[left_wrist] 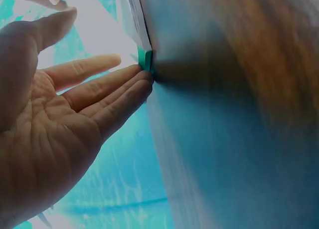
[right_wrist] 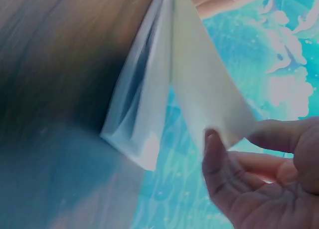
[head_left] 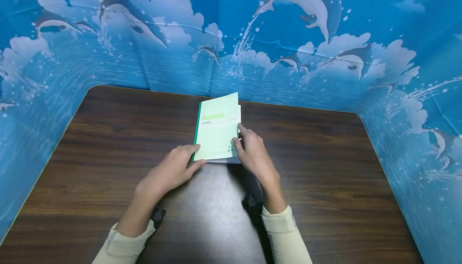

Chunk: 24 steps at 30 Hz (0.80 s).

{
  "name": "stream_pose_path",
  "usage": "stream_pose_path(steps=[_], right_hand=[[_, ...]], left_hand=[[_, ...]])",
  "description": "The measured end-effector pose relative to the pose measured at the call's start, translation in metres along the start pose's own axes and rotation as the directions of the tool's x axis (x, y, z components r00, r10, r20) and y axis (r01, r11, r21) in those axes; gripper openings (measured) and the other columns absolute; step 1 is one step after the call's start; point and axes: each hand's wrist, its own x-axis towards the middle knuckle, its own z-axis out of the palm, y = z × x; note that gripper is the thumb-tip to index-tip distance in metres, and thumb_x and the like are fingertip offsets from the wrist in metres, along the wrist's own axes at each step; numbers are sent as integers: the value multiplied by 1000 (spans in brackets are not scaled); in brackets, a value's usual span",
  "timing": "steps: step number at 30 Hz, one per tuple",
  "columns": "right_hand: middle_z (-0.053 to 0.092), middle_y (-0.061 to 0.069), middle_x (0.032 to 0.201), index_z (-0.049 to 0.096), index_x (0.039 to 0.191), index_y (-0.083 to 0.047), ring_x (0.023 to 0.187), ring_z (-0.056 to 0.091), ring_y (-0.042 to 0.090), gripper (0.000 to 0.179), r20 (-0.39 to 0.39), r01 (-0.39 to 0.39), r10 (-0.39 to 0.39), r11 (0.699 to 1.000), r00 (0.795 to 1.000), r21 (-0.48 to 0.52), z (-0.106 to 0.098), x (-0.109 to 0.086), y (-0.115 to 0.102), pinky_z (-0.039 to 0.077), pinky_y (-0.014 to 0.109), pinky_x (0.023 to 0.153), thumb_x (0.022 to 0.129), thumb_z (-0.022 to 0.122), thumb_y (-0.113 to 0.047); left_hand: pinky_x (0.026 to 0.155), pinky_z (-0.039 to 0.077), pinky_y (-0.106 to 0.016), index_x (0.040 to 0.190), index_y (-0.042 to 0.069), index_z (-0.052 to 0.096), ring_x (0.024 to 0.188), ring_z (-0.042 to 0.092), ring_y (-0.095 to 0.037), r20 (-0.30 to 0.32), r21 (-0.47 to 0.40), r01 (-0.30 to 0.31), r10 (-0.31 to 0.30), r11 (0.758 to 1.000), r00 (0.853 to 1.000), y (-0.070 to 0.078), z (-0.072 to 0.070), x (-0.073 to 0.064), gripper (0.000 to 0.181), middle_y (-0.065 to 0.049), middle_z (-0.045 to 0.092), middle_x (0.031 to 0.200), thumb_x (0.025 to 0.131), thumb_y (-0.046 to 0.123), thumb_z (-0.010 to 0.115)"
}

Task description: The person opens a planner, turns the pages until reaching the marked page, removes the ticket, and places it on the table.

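Note:
A pale green notebook (head_left: 218, 131) with a dark green spine lies on the table, its front cover lifted at the right side. My right hand (head_left: 255, 153) pinches the cover's free edge between thumb and fingers. The right wrist view shows the raised cover (right_wrist: 209, 84) standing away from the white pages (right_wrist: 149, 99). On the other side, my left hand (head_left: 171, 167) rests against the spine near the lower left corner. Seen from the left wrist, its fingers (left_wrist: 104, 97) are nearly straight, with fingertips at the green spine (left_wrist: 145, 58).
The dark wood-grain table (head_left: 306, 167) extends around the notebook on all sides. Behind it and along both sides hangs a blue cloth (head_left: 173, 63) printed with dolphins and waves. Dark straps show at both wrists.

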Motion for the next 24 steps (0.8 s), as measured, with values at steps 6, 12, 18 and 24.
stream_pose_path(steps=[6, 12, 18, 24], right_hand=[[76, 18, 125, 45, 162, -4, 101, 79, 27, 55, -61, 94, -86, 984, 994, 151, 3, -3, -16, 63, 41, 85, 110, 60, -15], [73, 14, 135, 44, 164, -10, 110, 76, 27, 52, -56, 233, -226, 945, 973, 228, 12, -6, -28, 61, 44, 96, 114, 52, -24], [61, 11, 156, 36, 169, -25, 128, 69, 25, 53, 81, 310, -328, 933, 941, 183, 27, -9, -34, 55, 49, 106, 117, 45, -31], [52, 9, 163, 29, 170, -31, 138, 62, 24, 59, 228, 351, -367, 930, 902, 109, 40, -10, -36, 48, 47, 118, 116, 50, -28]], left_hand=[[112, 49, -61, 154, -6, 51, 143, 58, -43, -3, -63, -15, 15, 998, 1000, -5, -8, -2, 54, -27, 58, 154, 114, 31, 54], [113, 47, -63, 153, -1, 55, 141, 60, -42, -78, -122, -38, 28, 992, 997, -13, -23, -5, 51, -23, 64, 150, 118, 33, 43], [108, 51, -62, 149, 2, 60, 126, 72, -38, -191, -233, -76, 30, 969, 981, -17, -42, -12, 50, -20, 73, 137, 119, 35, 36], [96, 58, -57, 146, 1, 62, 110, 76, -35, -248, -320, -117, 35, 940, 968, -13, -54, -19, 45, -20, 76, 127, 118, 30, 43]])
